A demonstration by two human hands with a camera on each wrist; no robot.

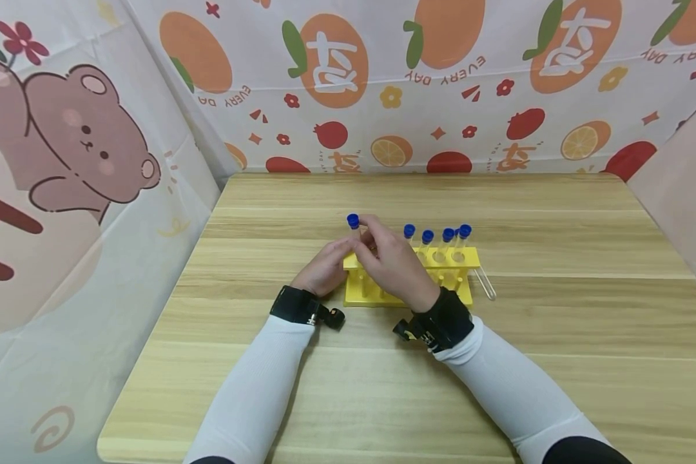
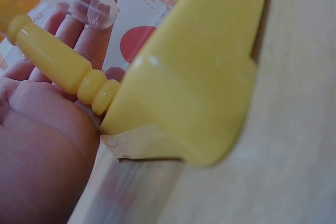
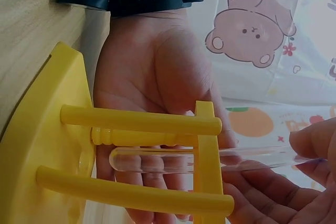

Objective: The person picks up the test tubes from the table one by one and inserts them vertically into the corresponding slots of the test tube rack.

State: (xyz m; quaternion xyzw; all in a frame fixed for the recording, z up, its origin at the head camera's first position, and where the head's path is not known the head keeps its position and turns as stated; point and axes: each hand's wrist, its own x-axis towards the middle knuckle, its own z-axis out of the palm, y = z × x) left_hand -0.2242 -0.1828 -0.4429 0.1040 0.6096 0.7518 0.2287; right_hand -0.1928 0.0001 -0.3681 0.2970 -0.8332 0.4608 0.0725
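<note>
A yellow test tube rack (image 1: 352,295) stands on the table. Its left end holds a clear test tube (image 3: 152,161) with a blue cap (image 1: 353,221), passing down through the top plate. My right hand (image 1: 397,261) pinches this tube near its top between thumb and fingers. Beside the rack's left end is my left hand (image 1: 320,270), palm toward the rack, fingers (image 2: 94,45) extended behind the yellow post (image 2: 58,61) and the tube's rounded bottom. More blue-capped test tubes (image 1: 427,237) stand farther right in the rack, partly hidden by my right hand.
A bent wire piece (image 1: 486,283) leans out at the rack's right end. The wooden table (image 1: 557,386) ends at a fruit-printed cloth (image 1: 348,148) at the back. A bear-printed cloth (image 1: 81,148) hangs on the left. Each wrist wears a black camera strap (image 1: 455,320).
</note>
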